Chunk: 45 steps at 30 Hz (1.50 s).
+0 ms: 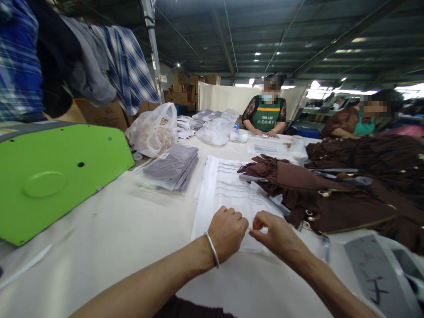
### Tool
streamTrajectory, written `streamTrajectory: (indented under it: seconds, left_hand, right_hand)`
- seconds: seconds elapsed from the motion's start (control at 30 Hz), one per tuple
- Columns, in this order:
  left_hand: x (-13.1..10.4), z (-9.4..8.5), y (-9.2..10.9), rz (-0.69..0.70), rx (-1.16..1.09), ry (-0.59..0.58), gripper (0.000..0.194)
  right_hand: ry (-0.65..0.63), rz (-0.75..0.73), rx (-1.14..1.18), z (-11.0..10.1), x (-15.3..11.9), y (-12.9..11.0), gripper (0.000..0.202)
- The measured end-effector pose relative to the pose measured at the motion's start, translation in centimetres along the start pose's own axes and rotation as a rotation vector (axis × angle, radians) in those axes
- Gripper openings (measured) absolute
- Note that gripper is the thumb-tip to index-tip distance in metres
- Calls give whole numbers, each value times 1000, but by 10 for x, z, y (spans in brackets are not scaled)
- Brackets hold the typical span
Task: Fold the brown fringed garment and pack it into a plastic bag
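My left hand [229, 234], with a silver bangle at the wrist, is curled into a fist over a stack of clear plastic bags [228, 185] printed with dark lines. Close beside it, my right hand [276, 234] is bent in a pinch, thumb and forefinger curved towards each other. The two hands are almost touching. Whatever they hold is too small or hidden to make out. Right of the bags lies a pile of dark brown fringed garments [314, 194] with gold-coloured zips and rings. Beyond my left hand sits a stack of bagged grey garments [172, 165].
A green machine panel [79, 176] stands on the left of the white table [115, 247]. Full plastic bags [154, 130] lie further back. Across the table, a co-worker in a green apron [268, 115] handles a flat packet; another person sits at the right. Shirts [122, 62] hang upper left.
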<state>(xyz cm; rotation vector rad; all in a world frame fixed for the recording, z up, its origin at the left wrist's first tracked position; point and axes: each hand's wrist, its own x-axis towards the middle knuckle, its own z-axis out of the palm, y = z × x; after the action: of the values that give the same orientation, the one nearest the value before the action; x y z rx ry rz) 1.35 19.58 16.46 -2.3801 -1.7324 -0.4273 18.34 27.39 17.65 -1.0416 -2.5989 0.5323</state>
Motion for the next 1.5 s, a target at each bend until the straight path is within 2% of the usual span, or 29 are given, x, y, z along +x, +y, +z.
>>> streamTrajectory:
  seconds: [0.07,0.13,0.2,0.37,0.53,0.67,0.77,0.9,1.03,1.2,1.33,1.4,1.5]
  left_hand:
    - [-2,2,-1,-42,-17,-33,13]
    - [-4,3,-2,-74,-17,-54,15]
    - [-4,4,-2,-105,-11,-62,13]
    - [-2,2,3,-127,16,-36,9]
    - [-2,-1,1,-53,55,-68,9]
    - [-11,-3,-7,-85,84,-137,13]
    - [-24,-8,-20,-170,100,-181,19]
    - [-52,-21,-55,-357,107,-211,26]
    - [-82,-32,-88,-572,45,-174,16]
    - [-98,-36,-96,-828,-254,-70,9]
    - [-98,-33,-86,-948,-739,27,26]
    - [-99,-34,-77,-971,-985,114,32]
    - [-104,-39,-57,-958,-1261,275,40]
  right_hand:
    - [-12,-13,12,3,-1,-2,3]
    - [-31,-28,-8,6,-3,-5,11]
    - [-42,-42,-101,11,-4,-9,19]
    - [15,-115,-370,25,-6,-13,15]
    - [36,-76,-413,32,-10,-19,15]
    - [-10,-23,-507,27,-15,-22,15]
    - [-61,52,-570,23,-24,-11,18]
    - [-93,91,-540,25,-51,22,17]
    - [-72,164,-444,29,-83,54,15]
    - [23,269,-320,33,-98,66,15]
    - [43,375,-160,27,-100,56,15]
    - [117,470,-5,24,-105,50,20]
    - [293,664,364,27,-119,48,32]
